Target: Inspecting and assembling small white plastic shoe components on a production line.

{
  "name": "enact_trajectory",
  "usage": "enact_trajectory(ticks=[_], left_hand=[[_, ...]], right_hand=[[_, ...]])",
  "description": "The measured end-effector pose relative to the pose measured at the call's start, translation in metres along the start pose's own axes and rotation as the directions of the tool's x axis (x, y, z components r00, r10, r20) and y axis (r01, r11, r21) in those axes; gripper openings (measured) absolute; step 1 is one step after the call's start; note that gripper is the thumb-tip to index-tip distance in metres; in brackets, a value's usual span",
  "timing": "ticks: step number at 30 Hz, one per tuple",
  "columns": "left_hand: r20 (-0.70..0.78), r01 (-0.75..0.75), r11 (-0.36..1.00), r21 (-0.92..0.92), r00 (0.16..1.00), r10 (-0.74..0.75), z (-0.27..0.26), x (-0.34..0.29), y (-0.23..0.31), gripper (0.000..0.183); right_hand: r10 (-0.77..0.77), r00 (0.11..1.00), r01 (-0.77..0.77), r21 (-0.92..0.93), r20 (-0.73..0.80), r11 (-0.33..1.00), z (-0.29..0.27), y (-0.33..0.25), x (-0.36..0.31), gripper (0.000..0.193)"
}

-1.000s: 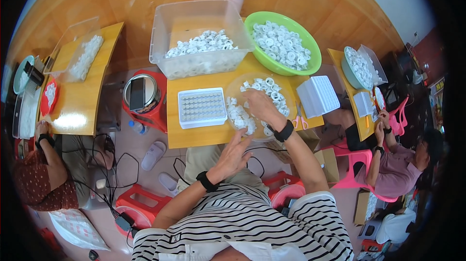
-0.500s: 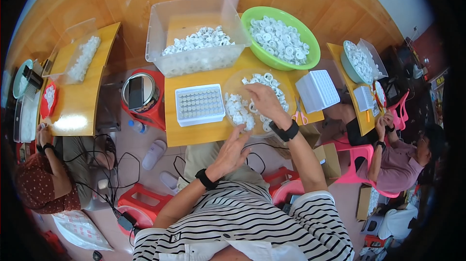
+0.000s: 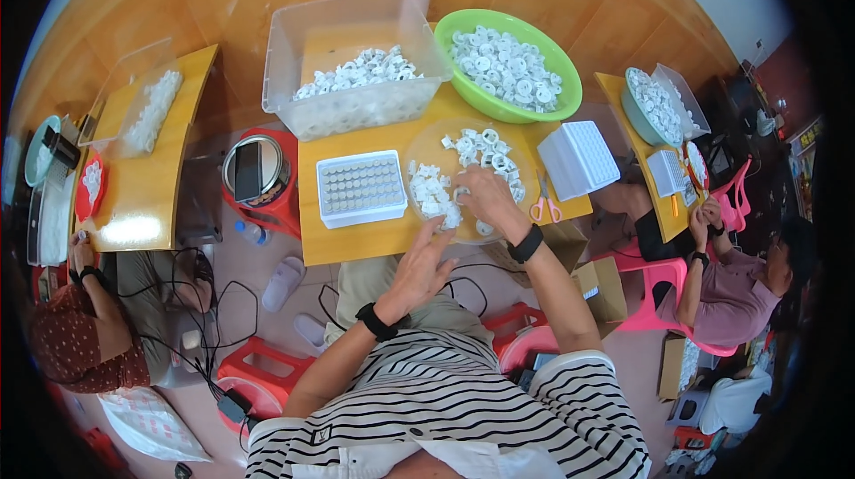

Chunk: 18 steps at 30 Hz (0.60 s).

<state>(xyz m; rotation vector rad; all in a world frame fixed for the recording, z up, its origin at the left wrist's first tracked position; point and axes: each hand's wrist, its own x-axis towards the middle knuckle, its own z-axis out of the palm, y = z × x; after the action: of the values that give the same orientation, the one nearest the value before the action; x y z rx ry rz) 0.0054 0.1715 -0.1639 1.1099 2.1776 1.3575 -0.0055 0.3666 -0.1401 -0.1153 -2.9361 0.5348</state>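
A shallow clear round tray [image 3: 519, 142] on my table holds a pile of small white plastic pieces [image 3: 431, 191] on its left and white ring-shaped plastic parts [image 3: 485, 148] on its right. Over the middle of the tray my right hand [image 3: 492, 200] has its fingers bent down and drawn together among the ring parts; whatever is between the fingertips is too small to name. My left hand [image 3: 419, 272] is at the tray's near edge, its fingers stretched toward the small pieces and its thumb apart. I see nothing held in it.
Left of the tray stands a white box [image 3: 362, 216] with rows of round pieces. Behind are a clear bin [image 3: 294, 114] and green basin [image 3: 570, 78] of white parts. Orange-handled scissors [image 3: 546, 209] and a white rack [image 3: 579, 163] lie right. Co-workers sit at both sides.
My right hand has moved slightly down and toward me over the ring parts, its fingers bending in. My left hand has shifted a little, staying at the tray's near edge.
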Motion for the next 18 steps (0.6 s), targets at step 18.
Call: enact_trajectory(ticks=[18], left_hand=[[-0.046,-0.08,0.996,0.025,0.996,0.081,0.002,-0.002,-0.005,0.049]], right_hand=[[0.09,0.995,-0.086,0.113,-0.033,0.99,-0.005,0.021,-0.01,0.016]])
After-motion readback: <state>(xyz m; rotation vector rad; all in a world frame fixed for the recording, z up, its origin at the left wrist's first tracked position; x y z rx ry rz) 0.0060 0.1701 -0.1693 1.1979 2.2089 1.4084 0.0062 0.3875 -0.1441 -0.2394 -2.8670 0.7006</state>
